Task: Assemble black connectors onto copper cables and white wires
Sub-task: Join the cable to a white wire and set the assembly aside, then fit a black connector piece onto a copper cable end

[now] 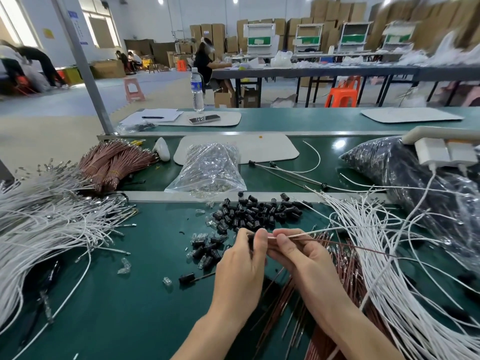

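My left hand (241,266) pinches a black connector (251,241), mostly hidden behind its fingers. My right hand (298,253) grips a white wire (324,230) and a copper cable (363,248) right beside it; both trail off to the right. A heap of loose black connectors (255,213) lies just beyond my hands on the green bench (130,307). More copper cables (348,281) lie under my right forearm, with a big sheaf of white wires (405,268) to their right.
A thick bundle of white wires (44,224) covers the left. Bound copper cable bundles (114,165) and a clear bag of parts (210,167) sit behind the bench rail. A dark plastic bag (426,183) and a power strip (441,149) fill the right. Small clear bulbs (124,266) are scattered around.
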Motion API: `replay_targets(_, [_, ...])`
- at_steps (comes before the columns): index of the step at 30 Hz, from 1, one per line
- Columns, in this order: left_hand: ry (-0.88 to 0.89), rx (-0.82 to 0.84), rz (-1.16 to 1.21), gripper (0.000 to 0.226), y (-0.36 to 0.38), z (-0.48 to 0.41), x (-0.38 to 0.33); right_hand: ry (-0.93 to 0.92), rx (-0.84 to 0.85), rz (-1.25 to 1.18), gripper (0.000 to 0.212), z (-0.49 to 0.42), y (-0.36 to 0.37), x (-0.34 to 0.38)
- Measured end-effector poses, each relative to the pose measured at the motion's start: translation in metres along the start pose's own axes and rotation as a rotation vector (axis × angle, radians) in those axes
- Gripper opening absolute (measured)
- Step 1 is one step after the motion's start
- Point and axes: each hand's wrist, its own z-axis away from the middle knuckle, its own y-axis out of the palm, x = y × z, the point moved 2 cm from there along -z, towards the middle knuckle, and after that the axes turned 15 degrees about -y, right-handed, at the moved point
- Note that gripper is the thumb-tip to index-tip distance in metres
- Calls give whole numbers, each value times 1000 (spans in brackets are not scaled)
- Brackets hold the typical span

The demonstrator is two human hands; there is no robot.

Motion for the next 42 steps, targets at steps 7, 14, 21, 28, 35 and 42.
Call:
replay_targets(7, [-153, -106, 589, 45, -48, -12, -8, -114, -201, -99, 18, -9, -17, 34])
replay_targets(14, [-288, -44, 986, 19, -80, -22, -33, -408, -73, 342, 17, -19, 0, 87])
replay_targets(21, [-422, 189, 1096, 14, -75, -100, -105, -587, -67, 447, 19, -101, 3, 149])
replay_targets(28, [-620, 246, 634, 36, -30, -171, -99, 275, 0, 594, 48, -171, -70, 87])
replay_targets(35, [-476, 436, 199, 24, -11, -124, -60, 34, -123, 651, 24, -147, -98, 57])
replay_targets(42, [-29, 553, -812, 47, 6, -34, -70, -27, -98, 786, 19, -111, -78, 57])
